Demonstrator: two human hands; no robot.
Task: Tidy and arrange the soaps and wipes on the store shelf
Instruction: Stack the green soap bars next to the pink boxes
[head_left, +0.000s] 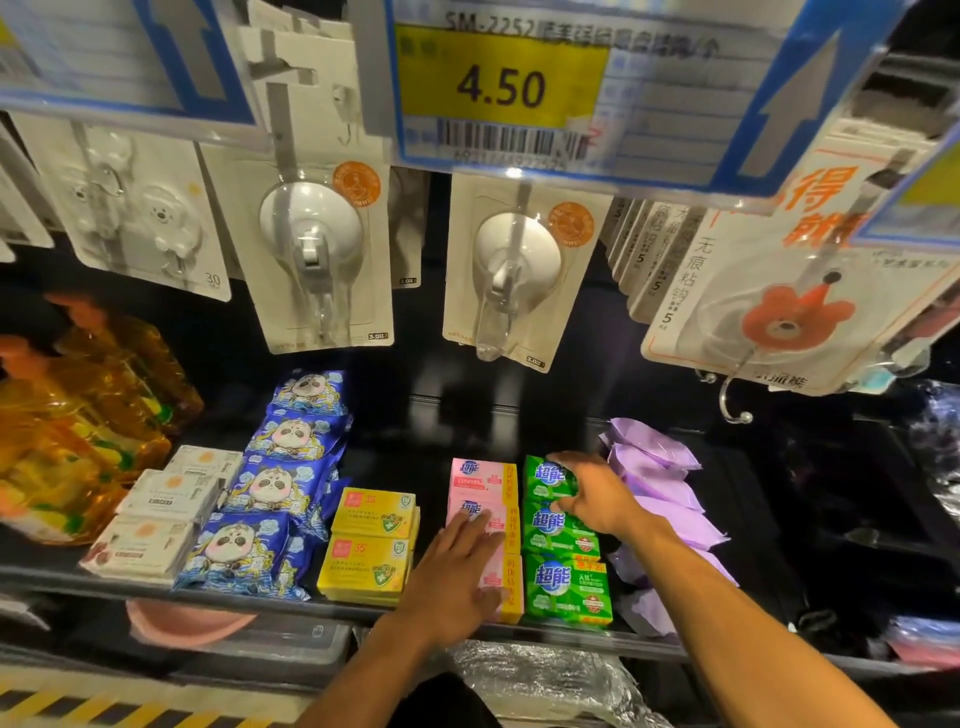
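The shelf (410, 447) looks mostly neat. Left grip (457, 566) rests flat on pink soap (478, 475); right grip (592, 499) curls round green soap (545, 480); purple packs (662, 483) look messy.

A dark store shelf (410, 457) carries the goods in columns running front to back. At its left end stand orange bottles (78, 441). Just beside them lie three white boxes (156, 519), then a column of four blue panda-print packs (275, 488). Two yellow soap boxes (371, 545) sit near the front edge, with bare shelf behind them. Pink soap packs (480, 478) and green soap packs (563, 582) lie touching side by side, and purple packs (660, 483) lie overlapped to the right.
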